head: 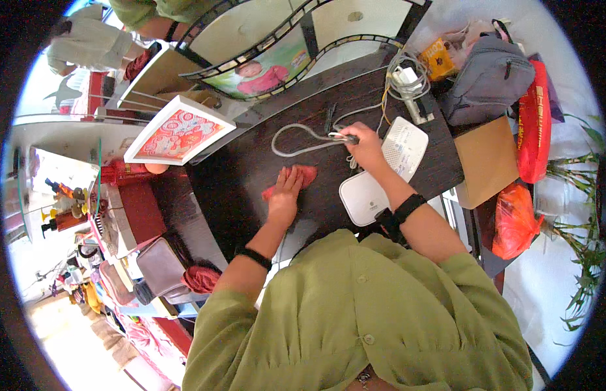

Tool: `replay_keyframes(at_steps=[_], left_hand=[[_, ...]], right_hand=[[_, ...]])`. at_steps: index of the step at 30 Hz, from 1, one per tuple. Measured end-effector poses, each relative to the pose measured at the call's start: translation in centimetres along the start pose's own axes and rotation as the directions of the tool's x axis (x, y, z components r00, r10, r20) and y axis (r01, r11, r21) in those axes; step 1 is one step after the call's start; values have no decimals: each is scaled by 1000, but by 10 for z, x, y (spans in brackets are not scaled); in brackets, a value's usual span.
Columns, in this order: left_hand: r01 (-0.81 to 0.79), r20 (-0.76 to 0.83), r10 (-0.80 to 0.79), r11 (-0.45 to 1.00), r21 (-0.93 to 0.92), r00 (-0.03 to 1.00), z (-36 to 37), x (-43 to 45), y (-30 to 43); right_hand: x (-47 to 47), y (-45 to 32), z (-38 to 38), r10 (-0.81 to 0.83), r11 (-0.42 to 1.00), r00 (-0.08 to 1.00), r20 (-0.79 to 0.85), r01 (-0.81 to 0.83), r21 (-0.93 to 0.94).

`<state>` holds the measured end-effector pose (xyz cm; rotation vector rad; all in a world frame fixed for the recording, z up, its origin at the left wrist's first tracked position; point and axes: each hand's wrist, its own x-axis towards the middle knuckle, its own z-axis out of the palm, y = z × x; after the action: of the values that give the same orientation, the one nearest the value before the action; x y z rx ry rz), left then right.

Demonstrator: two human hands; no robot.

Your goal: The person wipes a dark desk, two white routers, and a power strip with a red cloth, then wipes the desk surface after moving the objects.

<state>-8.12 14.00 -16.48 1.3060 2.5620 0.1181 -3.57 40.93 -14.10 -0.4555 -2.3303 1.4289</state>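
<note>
My left hand [285, 191] lies flat on a red cloth [308, 174], pressing it to the dark wooden desk top [239, 190]. A bundled grey cable [295, 128] is in my right hand [364, 144], its loop reaching left above the desk. Under my right forearm sits a white router-like box [357, 199]. Another white perforated box [405, 146], bearing writing, stands just right of my right hand. Part of each box is hidden behind the arm.
A power strip [416, 110] with coiled cables [399, 80] lies at the back right. A white-framed red picture [178, 134] stands at the left. Beyond the desk's right edge are a grey backpack [488, 80], a cardboard box [488, 159] and a red plastic bag [515, 222].
</note>
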Motion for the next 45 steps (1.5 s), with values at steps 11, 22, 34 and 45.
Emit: replay_keyframes(at_steps=[11, 22, 34, 45], left_hand=[[258, 184, -196, 865, -431, 963, -85, 1, 80], [801, 746, 306, -111, -589, 591, -34, 6, 113], [747, 727, 231, -385, -541, 646, -30, 12, 101], [787, 759, 239, -319, -528, 606, -28, 19, 103]], right_hand=[[-49, -27, -72, -84, 970, 970, -230, 26, -243], [-96, 47, -123, 800, 330, 557, 222, -719, 612], [-29, 26, -73, 719, 268, 615, 324, -676, 686], [21, 39, -11, 831, -37, 500, 244, -388, 921]])
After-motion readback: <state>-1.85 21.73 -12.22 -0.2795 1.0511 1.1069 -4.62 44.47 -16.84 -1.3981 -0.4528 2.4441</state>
